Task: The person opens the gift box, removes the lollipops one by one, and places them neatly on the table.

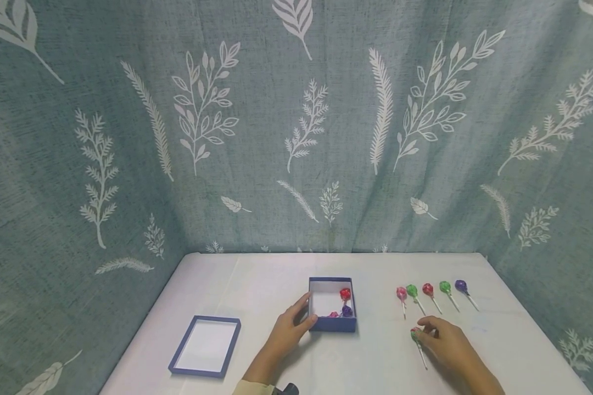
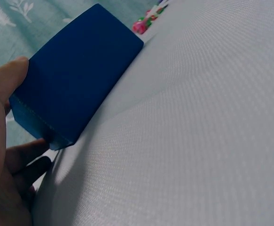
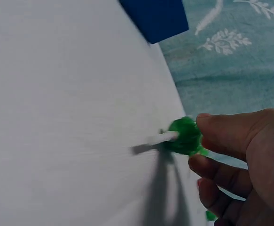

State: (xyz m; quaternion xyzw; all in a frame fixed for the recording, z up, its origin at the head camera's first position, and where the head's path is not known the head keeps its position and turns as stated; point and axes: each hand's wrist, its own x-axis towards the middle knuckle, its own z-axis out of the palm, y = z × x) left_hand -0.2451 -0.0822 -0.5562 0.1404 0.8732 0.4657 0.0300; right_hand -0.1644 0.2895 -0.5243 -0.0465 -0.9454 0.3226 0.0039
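A bare right hand [image 1: 443, 343] firmly pinches a round green-wrapped lollipop [image 3: 186, 142] near five multicoloured lollipops [image 1: 428, 289] seemingly awaiting boxing, while the left hand [image 1: 287, 331] grips a blue rectangular box [image 1: 332, 325] already containing three others [image 1: 345, 294]

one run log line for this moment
left hand: holds blue box | right hand: pinches green lollipop | lid: off box

Here's the right hand [image 1: 447, 344] pinching a green-wrapped lollipop [image 1: 415, 333], white stick [image 1: 422, 355] jutting free, left hand [image 1: 285, 333] holding the upright, open-topped blue box [image 1: 333, 325].
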